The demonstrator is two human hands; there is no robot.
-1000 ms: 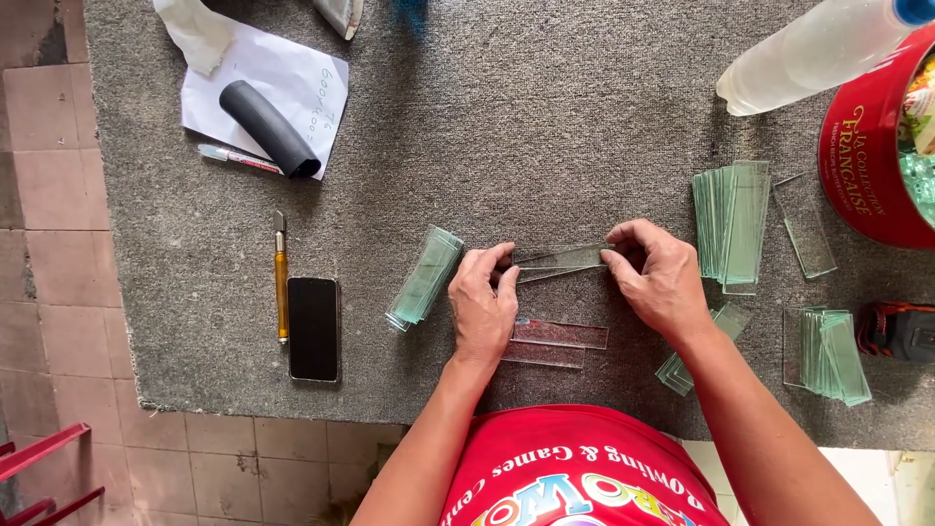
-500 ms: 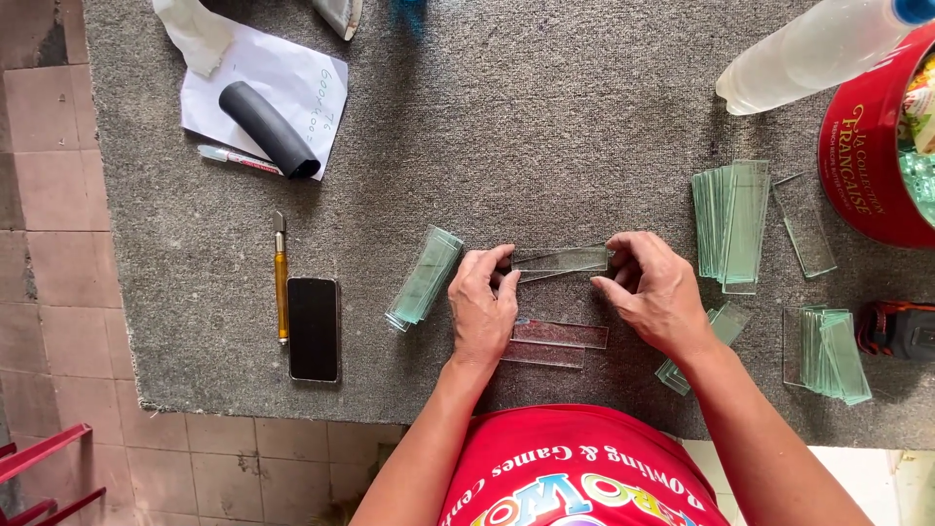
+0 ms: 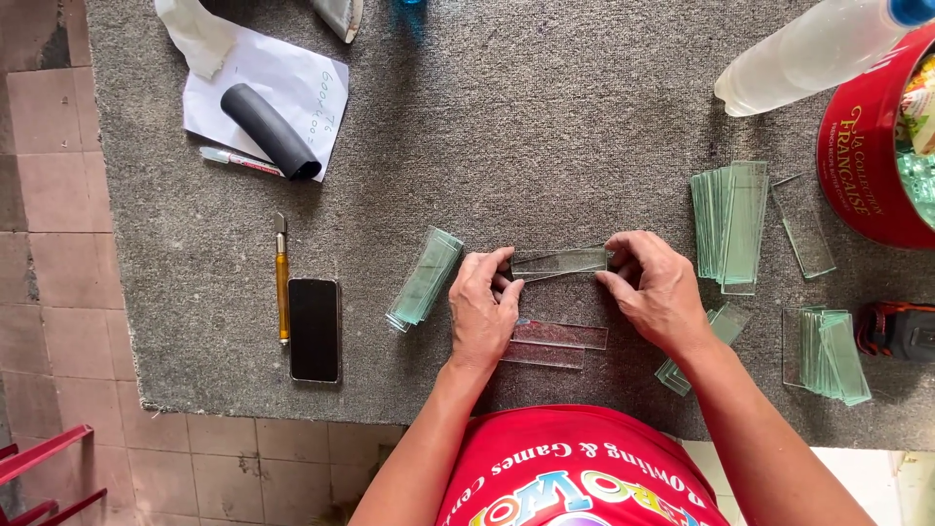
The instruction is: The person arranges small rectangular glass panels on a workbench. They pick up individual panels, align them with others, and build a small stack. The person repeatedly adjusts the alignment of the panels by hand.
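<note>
— Nearest the glass strip [image 3: 560, 261]?
— Two more loose strips [image 3: 555, 343], lying flat just below it on the grey tabletop [image 3: 545, 127].
— Grip on the strip?
— Pinched at both ends: left hand [image 3: 484, 310] closed on its left end, right hand [image 3: 654, 289] closed on its right end.
— Finished so far, by the look of it?
— Plenty: a fanned stack [image 3: 425, 279] just left of the strip, a tall stack [image 3: 729, 226] to its right, smaller stacks [image 3: 828, 353] further right.
— Left over?
— Seemingly the held strip and the two below; beyond that, cannot tell.
— Farther off?
— Cutter [image 3: 281, 276] and phone [image 3: 315, 329] well left of the strip; red tin [image 3: 862, 166] and bottle [image 3: 808, 54] up right.
</note>
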